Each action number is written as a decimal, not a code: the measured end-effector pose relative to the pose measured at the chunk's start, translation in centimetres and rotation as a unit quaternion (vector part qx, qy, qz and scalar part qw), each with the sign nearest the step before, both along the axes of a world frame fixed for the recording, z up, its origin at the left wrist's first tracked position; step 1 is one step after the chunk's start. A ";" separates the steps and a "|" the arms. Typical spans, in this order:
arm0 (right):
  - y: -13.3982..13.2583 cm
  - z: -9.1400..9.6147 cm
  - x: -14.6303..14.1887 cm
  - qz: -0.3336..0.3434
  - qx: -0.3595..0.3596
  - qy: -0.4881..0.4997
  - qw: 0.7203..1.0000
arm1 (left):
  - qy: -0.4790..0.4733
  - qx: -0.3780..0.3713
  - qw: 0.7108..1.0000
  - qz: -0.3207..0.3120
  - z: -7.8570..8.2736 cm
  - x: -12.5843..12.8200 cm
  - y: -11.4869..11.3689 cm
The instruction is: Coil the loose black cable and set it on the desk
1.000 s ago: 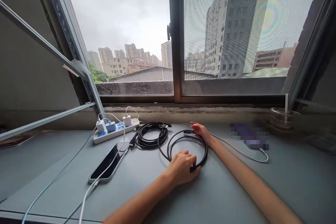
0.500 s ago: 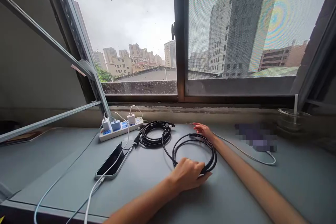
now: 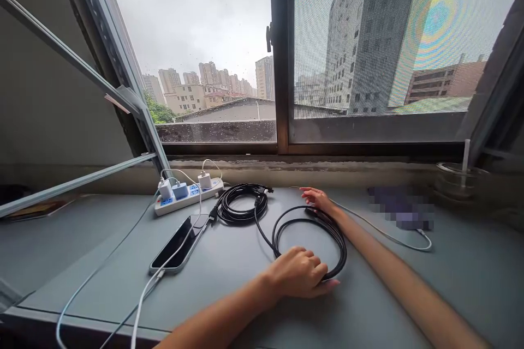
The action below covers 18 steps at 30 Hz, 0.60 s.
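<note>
A loose loop of black cable (image 3: 343,245) lies on the grey table in front of me. My left hand (image 3: 301,272) is closed around its near side, the fingers wrapped over the strands and the thumb pointing right. At the loop's far side is my right hand (image 3: 318,200), its fingers stretched out and apart. The strands and a dark connector (image 3: 311,211) lie by its palm and wrist; whether they touch is hard to tell. One strand runs left from the loop to a second, tighter coil of black cable (image 3: 224,211) with plugs on it.
A white power strip (image 3: 189,204) with chargers stands at the back left. Before it lies a phone (image 3: 172,253) crossed by a white cable (image 3: 141,305). To the right are a blurred purple item (image 3: 399,210) and a glass jar (image 3: 458,180). A metal frame (image 3: 141,114) rises at left.
The loop and my left hand have shifted slightly right and nearer to me. The loop looks a little wider. My right hand stays at the far side with fingers extended.
</note>
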State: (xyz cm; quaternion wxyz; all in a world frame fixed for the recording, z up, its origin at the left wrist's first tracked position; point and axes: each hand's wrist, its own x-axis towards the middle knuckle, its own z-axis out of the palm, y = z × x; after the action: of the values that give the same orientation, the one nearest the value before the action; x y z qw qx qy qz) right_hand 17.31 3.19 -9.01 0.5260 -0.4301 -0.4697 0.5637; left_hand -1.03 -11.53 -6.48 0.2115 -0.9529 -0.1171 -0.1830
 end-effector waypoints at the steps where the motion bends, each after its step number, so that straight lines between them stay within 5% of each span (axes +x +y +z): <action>1: 0.0 0.0 0.0 -0.001 -0.001 -0.001 1.000 | -0.012 0.002 1.000 -0.007 0.0 0.0 0.1; 6: 0.1 -0.1 0.2 -0.002 -0.006 -0.007 1.000 | -0.093 -0.004 0.995 -0.036 1.0 -0.5 1.2; 8: 0.2 -0.2 0.2 -0.002 -0.006 -0.010 1.000 | -0.131 -0.010 0.991 0.010 2.2 -0.9 1.9; 11: 0.2 -0.3 0.2 -0.004 0.000 -0.016 1.000 | -0.191 -0.029 0.953 0.232 4.4 -2.1 3.4; 14: 0.2 -0.5 0.2 -0.007 0.010 -0.026 1.000 | -0.151 -0.108 0.853 0.489 6.4 -4.0 4.9; 16: 0.1 -0.5 0.2 -0.011 0.023 -0.034 0.999 | -0.117 -0.158 0.793 0.576 7.1 -5.4 5.7; 18: 0.0 -0.5 0.2 -0.018 0.047 -0.043 0.998 | -0.099 -0.184 0.766 0.607 7.1 -6.4 6.3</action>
State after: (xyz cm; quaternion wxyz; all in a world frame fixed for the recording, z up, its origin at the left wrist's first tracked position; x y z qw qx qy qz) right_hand 17.53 3.20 -9.55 0.5347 -0.4370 -0.5101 0.5127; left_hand -7.47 -5.21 0.65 0.0864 -0.6800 -0.7231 -0.0849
